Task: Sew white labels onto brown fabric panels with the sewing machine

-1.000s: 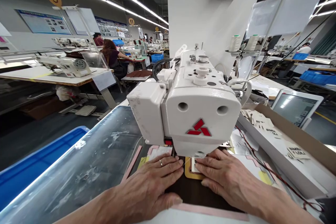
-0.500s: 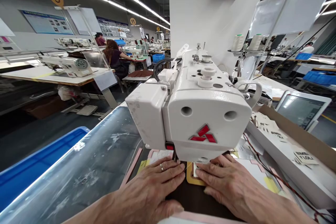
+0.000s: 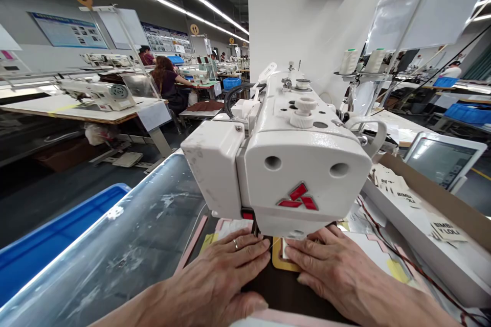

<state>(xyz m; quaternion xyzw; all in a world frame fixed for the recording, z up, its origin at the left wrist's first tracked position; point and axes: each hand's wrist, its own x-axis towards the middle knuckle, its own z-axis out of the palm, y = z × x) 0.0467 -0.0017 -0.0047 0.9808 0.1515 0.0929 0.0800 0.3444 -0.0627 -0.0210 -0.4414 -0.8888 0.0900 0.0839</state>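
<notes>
A white sewing machine head [image 3: 307, 179] with a red emblem fills the middle of the view. Below it lies a dark brown piece [image 3: 282, 294] edged with pink strips. My left hand [image 3: 233, 273], a ring on one finger, rests flat on that piece left of the needle area, its fingers stretched out. On the right, my right hand [image 3: 333, 265] lies flat too, its fingertips on the edge of a yellow frame [image 3: 286, 264] with a white piece inside. The machine head hides the far part of the frame. Neither hand is gripping anything.
At the right, a long box [image 3: 429, 245] holds printed labels [image 3: 447, 227], with a reddish cable beside it and a screen [image 3: 441, 161] behind. A blue bin [image 3: 65, 235] stands at the left, below the plastic-covered table edge [image 3: 146, 225]. People sit at machines farther back.
The view has shifted very slightly. Both hands stay in the same place on the dark piece.
</notes>
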